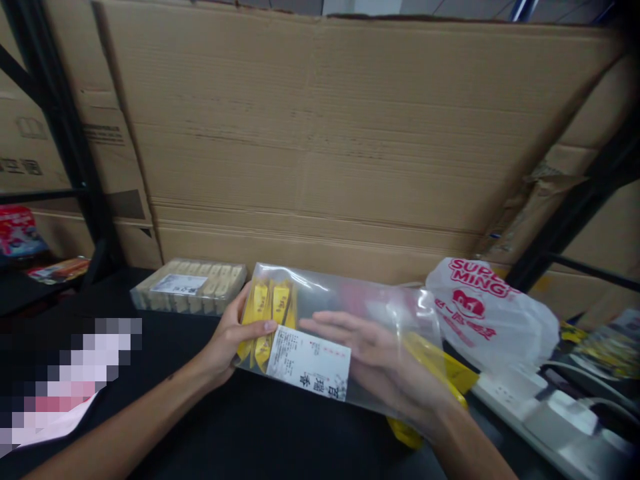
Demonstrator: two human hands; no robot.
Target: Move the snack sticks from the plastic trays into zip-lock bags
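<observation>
My left hand (243, 333) is closed round the left end of a clear plastic package (380, 300), its thumb pressed on the front. A white printed label (313, 360) covers part of that front. Several yellow-wrapped snack pieces (273, 303) stand together inside the left end. My right hand (365, 353) reaches in from the right end and shows through the clear plastic. Its fingers are stretched out toward the yellow pieces, apart from them, with nothing visible in them. Yellow wrapping (445, 367) shows behind and below the package's right end.
Behind on the black table (200, 427) lies a clear pack of pale wrapped pieces (225, 287). At right are a white printed plastic bag (480, 313) and a power strip (530, 407) with cables. Cardboard (320, 133) walls the back. A pixelated patch (70, 393) covers the left.
</observation>
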